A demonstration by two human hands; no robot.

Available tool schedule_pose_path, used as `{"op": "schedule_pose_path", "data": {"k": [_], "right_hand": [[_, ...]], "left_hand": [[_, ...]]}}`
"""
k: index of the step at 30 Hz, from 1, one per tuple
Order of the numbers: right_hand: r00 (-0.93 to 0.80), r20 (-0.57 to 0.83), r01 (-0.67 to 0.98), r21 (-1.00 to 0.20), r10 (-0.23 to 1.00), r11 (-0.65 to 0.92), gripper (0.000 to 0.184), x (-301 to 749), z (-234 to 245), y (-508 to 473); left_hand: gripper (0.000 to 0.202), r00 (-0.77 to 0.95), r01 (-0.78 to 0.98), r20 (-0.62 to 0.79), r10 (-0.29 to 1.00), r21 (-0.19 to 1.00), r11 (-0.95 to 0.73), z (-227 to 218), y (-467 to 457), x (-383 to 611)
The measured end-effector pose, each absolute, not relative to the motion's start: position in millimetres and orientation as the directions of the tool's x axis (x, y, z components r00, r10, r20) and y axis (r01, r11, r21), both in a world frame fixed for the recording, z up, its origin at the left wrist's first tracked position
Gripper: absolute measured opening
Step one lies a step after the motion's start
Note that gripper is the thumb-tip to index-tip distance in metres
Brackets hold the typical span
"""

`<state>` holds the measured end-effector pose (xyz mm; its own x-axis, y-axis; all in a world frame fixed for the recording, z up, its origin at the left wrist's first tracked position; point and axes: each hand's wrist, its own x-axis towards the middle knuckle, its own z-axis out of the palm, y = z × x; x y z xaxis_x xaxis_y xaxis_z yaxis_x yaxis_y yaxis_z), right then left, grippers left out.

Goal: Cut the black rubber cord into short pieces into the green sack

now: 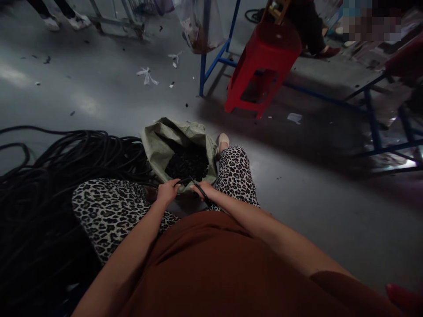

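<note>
Between my knees stands a pale green woven sack (155,145), its mouth wide and its rim folded. Many small black pieces (188,164) lie inside it. Over the near rim, my left hand (168,192) is closed around a black rubber strip (183,181), whose end points to the right. My right hand (202,190) grips a pair of scissors (207,199) by the dark handles, and the blades lie close to the strip's end. Whether the blades touch the strip I cannot tell.
A large heap of long black tubing (99,147) covers the floor at my left. Ahead stands a red plastic stool (264,66) beside a blue metal frame (202,75). White scraps (146,75) litter the grey floor. Other people's feet (77,21) show at the far edges.
</note>
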<state>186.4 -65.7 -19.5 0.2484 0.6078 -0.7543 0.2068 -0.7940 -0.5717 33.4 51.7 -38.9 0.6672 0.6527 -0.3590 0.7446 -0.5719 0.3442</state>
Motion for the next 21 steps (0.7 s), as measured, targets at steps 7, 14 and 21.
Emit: {"op": "schedule_pose_path", "data": {"k": [7, 14, 21], "right_hand": [[0.284, -0.782, 0.173, -0.527, 0.554, -0.832, 0.043, 190, -2, -64], [0.155, -0.822, 0.049, -0.548, 0.548, -0.835, 0.053, 188, -4, -67], [0.096, -0.801, 0.081, -0.585, 0.591, -0.807, 0.06, 186, -13, -68]], "left_hand": [[0.038, 0.642, 0.767, -0.388, 0.662, 0.309, -0.563, -33, 52, 33], [0.036, 0.579, 0.812, -0.352, 0.735, 0.329, -0.482, -32, 56, 34], [0.035, 0.625, 0.773, -0.312, 0.716, 0.377, -0.511, -32, 53, 35]]}}
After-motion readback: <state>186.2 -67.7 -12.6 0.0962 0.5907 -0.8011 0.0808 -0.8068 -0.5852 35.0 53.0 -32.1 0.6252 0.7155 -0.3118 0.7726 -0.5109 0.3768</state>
